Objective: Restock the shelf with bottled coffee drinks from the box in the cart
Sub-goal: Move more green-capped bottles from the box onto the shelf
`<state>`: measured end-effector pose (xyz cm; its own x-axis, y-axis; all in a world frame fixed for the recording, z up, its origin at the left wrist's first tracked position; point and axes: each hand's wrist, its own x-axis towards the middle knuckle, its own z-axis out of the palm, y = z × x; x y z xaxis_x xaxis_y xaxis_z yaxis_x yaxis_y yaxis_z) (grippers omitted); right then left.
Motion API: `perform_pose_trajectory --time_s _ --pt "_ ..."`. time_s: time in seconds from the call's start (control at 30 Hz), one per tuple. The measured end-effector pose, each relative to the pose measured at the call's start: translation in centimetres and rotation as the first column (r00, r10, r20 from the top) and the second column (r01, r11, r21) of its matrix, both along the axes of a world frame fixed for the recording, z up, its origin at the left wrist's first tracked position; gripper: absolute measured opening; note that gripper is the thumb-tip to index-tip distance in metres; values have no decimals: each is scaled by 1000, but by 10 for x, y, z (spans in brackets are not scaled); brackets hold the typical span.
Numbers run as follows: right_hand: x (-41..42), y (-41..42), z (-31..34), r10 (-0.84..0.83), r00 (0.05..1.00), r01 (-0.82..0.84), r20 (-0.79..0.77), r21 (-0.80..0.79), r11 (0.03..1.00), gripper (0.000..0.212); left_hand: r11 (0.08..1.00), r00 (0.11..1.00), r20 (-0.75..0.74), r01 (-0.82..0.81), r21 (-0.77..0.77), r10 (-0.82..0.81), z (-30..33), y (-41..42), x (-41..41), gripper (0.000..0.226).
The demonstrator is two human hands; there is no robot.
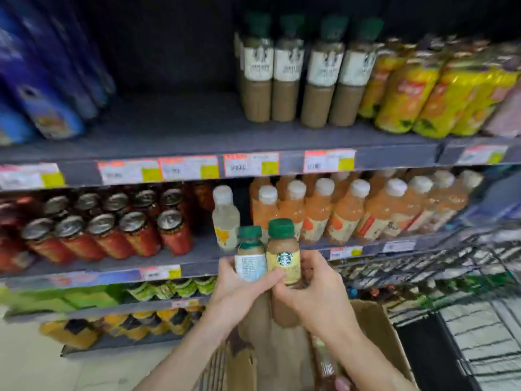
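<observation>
- The cardboard box (375, 328) sits nearest, in the wire cart (465, 292) at lower right, flaps open. At least one more bottle cap (342, 384) shows inside at the bottom edge; the rest of its contents are hidden by the arms.
- Above the box, the left hand (239, 292) curls its fingers round one coffee bottle (251, 258), label turned back. The right hand (313, 289) grips a second coffee bottle (283, 252), logo facing out. The two bottles touch side by side.
- The step in hand looks like carrying a pair from box to shelf.
- Next, the bottles need lifting up and forward to the top shelf (197, 136), into the bare stretch left of the shelved coffee bottles (307, 71), and setting down upright with labels forward.
- Between lies the middle shelf with red cans (107, 221) and orange drinks (352, 210); the lift must pass its edge.
</observation>
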<state>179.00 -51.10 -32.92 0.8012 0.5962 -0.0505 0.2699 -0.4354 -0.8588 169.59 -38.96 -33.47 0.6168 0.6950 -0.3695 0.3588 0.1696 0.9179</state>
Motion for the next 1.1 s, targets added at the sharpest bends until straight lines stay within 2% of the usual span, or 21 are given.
perform_pose_trajectory --time_s 0.13,0.2,0.3,0.5,0.7,0.87,1.1 --pt "1 19 79 -2 996 -11 91 143 990 45 964 993 119 -28 263 -4 92 18 0 70" --pt "6 29 116 -12 991 -14 130 194 981 43 931 984 176 -31 363 -36 129 29 2 67" --pt "14 42 167 -14 984 -33 175 261 965 42 898 963 261 -59 436 -63 179 43 6 69" --pt "45 67 236 -28 971 -61 236 360 931 49 813 936 331 -98 574 -120 248 70 30 54" --pt "84 84 252 -38 967 -68 251 400 914 50 760 943 277 -44 649 -182 274 91 68 53" --pt "114 88 230 -40 974 -44 222 364 931 52 787 946 248 12 617 -208 260 100 95 45" --pt "141 96 212 -62 979 -11 193 358 934 49 829 936 278 26 559 -217 235 106 127 49"
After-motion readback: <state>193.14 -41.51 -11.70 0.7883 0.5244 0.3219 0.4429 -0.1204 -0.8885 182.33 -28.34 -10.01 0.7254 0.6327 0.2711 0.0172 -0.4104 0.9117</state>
